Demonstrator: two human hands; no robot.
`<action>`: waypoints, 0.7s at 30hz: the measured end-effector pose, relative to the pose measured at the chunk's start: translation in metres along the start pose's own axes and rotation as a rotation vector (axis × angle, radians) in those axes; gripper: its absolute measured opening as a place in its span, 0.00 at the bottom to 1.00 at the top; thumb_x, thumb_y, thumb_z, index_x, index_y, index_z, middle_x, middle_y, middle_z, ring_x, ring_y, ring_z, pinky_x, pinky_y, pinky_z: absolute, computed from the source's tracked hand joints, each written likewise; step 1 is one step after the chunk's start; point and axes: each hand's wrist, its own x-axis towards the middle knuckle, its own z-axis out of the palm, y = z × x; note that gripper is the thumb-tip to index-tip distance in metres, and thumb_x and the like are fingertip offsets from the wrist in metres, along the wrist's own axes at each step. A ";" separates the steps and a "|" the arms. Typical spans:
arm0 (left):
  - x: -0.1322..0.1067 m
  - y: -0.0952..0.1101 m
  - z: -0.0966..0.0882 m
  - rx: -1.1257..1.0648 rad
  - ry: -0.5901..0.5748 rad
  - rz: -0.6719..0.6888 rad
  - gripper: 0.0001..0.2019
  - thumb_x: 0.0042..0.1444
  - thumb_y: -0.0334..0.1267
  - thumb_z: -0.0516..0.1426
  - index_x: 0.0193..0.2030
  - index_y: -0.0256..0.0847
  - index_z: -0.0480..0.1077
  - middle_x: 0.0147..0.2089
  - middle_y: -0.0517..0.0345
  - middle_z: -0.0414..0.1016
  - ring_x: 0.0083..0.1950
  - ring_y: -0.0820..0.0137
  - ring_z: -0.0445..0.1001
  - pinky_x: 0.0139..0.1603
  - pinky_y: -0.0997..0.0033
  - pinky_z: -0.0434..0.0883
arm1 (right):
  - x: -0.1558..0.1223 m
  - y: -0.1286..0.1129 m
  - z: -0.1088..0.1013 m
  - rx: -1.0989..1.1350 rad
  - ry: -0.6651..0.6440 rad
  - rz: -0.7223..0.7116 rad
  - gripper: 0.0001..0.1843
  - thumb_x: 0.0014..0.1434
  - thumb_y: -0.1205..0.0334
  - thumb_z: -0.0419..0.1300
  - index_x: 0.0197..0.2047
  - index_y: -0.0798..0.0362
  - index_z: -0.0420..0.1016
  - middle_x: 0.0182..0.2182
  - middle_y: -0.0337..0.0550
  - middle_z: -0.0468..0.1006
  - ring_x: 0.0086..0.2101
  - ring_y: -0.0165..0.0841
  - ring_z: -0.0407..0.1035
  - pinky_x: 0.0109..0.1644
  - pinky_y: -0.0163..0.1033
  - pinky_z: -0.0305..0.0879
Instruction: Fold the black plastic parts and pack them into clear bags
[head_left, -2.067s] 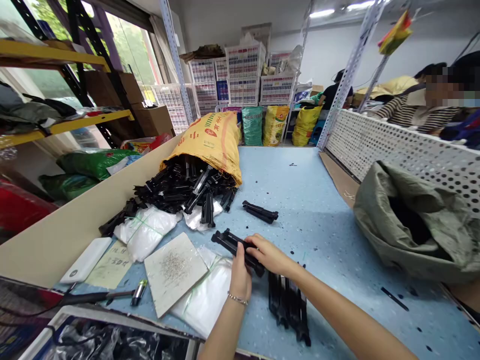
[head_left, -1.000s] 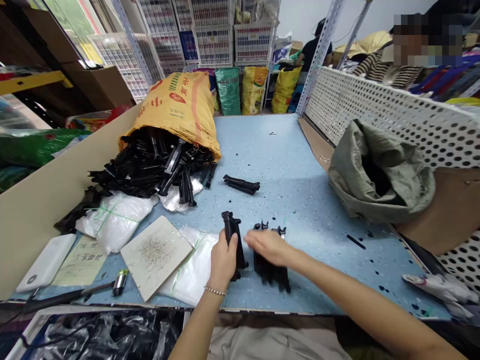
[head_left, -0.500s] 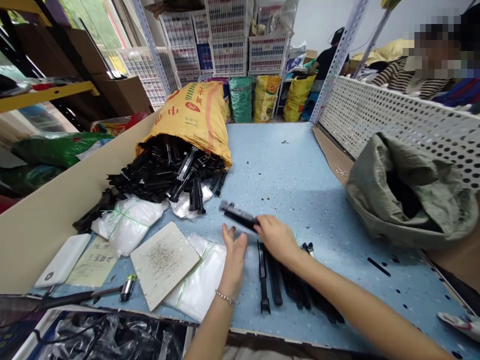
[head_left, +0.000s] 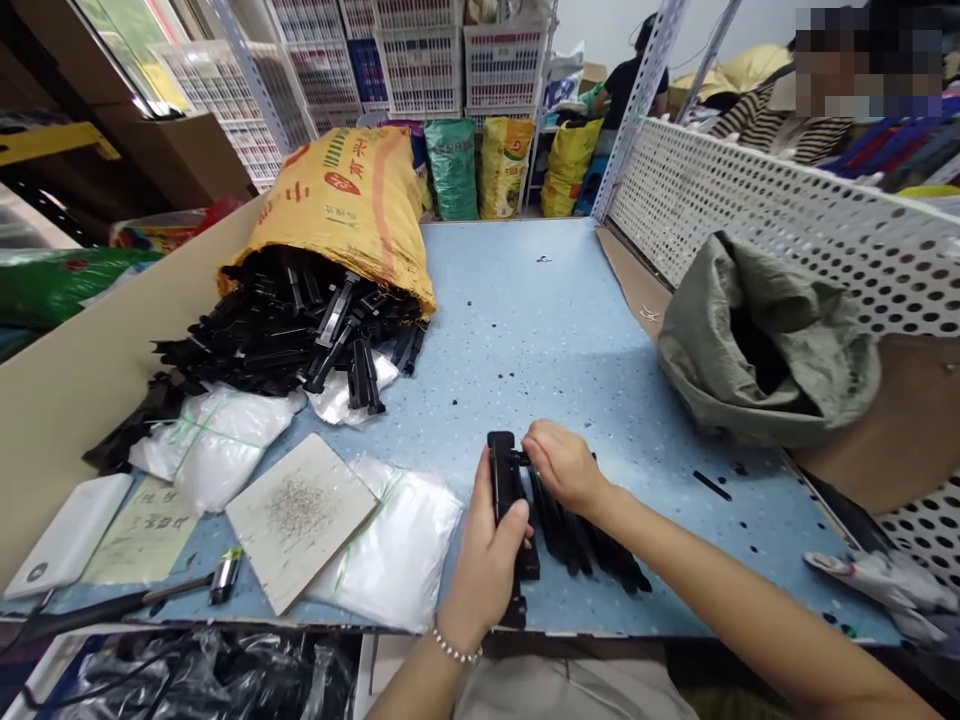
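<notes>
My left hand (head_left: 487, 555), with a beaded bracelet at the wrist, is wrapped round a long black plastic part (head_left: 504, 480) held upright near the table's front edge. Right beside its upper end is my right hand (head_left: 566, 468), fingers curled closed on a small dark piece that reaches toward the part; its kind is hidden by the fingers. Under and behind my right forearm lie several slim black plastic strips (head_left: 581, 540) in a row, partly covered. Farther left, a yellow woven sack (head_left: 337, 200) spills a heap of similar black parts (head_left: 255, 330).
A white square tile (head_left: 300, 520) lies beside bundled clear plastic bags (head_left: 397, 550). A hammer (head_left: 225, 575) and a white power bank (head_left: 71, 530) are at the left. On the right stand a grey-green sack (head_left: 757, 350), a glove (head_left: 892, 590) and a perforated panel (head_left: 750, 210). Other people sit beyond.
The black part has passed from my right hand into my left and turned upright. My left hand has closed round it; my right hand is now at its upper side. The view has shifted slightly.
</notes>
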 end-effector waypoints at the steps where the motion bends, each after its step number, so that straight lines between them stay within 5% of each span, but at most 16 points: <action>1: 0.002 0.001 -0.002 -0.020 -0.005 -0.016 0.35 0.60 0.50 0.54 0.70 0.52 0.45 0.58 0.49 0.68 0.38 0.69 0.74 0.40 0.66 0.75 | -0.001 -0.001 0.000 0.074 -0.018 0.054 0.20 0.70 0.56 0.39 0.31 0.51 0.63 0.25 0.41 0.68 0.28 0.32 0.62 0.33 0.37 0.60; 5: 0.014 0.008 -0.015 -0.137 0.045 -0.103 0.32 0.60 0.52 0.53 0.68 0.48 0.50 0.49 0.51 0.74 0.40 0.64 0.76 0.43 0.61 0.75 | -0.016 -0.018 -0.001 0.122 -0.158 0.008 0.22 0.69 0.49 0.40 0.32 0.51 0.65 0.26 0.40 0.70 0.29 0.32 0.64 0.33 0.37 0.59; 8: 0.021 0.007 -0.021 -0.059 0.166 -0.009 0.26 0.61 0.50 0.52 0.64 0.44 0.59 0.55 0.51 0.72 0.59 0.59 0.69 0.62 0.58 0.64 | -0.037 -0.041 0.009 -0.055 -0.258 -0.153 0.22 0.68 0.48 0.43 0.31 0.52 0.67 0.27 0.43 0.71 0.29 0.35 0.64 0.34 0.40 0.57; 12: 0.024 -0.006 -0.026 0.056 0.227 0.065 0.26 0.62 0.50 0.51 0.65 0.45 0.59 0.67 0.55 0.61 0.71 0.61 0.53 0.71 0.60 0.49 | -0.063 -0.056 0.023 -0.101 -0.338 0.054 0.19 0.69 0.58 0.43 0.30 0.52 0.66 0.25 0.41 0.72 0.26 0.33 0.66 0.30 0.38 0.56; 15: 0.022 -0.021 -0.039 0.156 0.212 0.057 0.27 0.62 0.50 0.51 0.66 0.45 0.58 0.69 0.55 0.57 0.72 0.61 0.50 0.72 0.58 0.45 | -0.078 -0.043 0.015 -0.090 -0.323 0.238 0.19 0.69 0.55 0.44 0.31 0.51 0.68 0.26 0.41 0.73 0.28 0.34 0.68 0.32 0.38 0.61; 18: 0.020 -0.037 -0.048 0.213 0.135 -0.011 0.27 0.61 0.50 0.51 0.66 0.45 0.58 0.70 0.53 0.56 0.72 0.61 0.48 0.72 0.56 0.43 | -0.095 -0.017 0.003 -0.241 -0.183 0.351 0.17 0.66 0.51 0.48 0.46 0.52 0.71 0.44 0.52 0.75 0.45 0.44 0.69 0.46 0.50 0.66; 21: 0.021 -0.053 -0.034 0.210 0.097 -0.048 0.29 0.62 0.51 0.50 0.68 0.44 0.54 0.72 0.52 0.52 0.73 0.62 0.46 0.72 0.57 0.43 | -0.105 0.007 0.002 -0.307 -0.206 0.352 0.22 0.65 0.51 0.51 0.55 0.55 0.68 0.57 0.56 0.69 0.56 0.50 0.61 0.57 0.59 0.60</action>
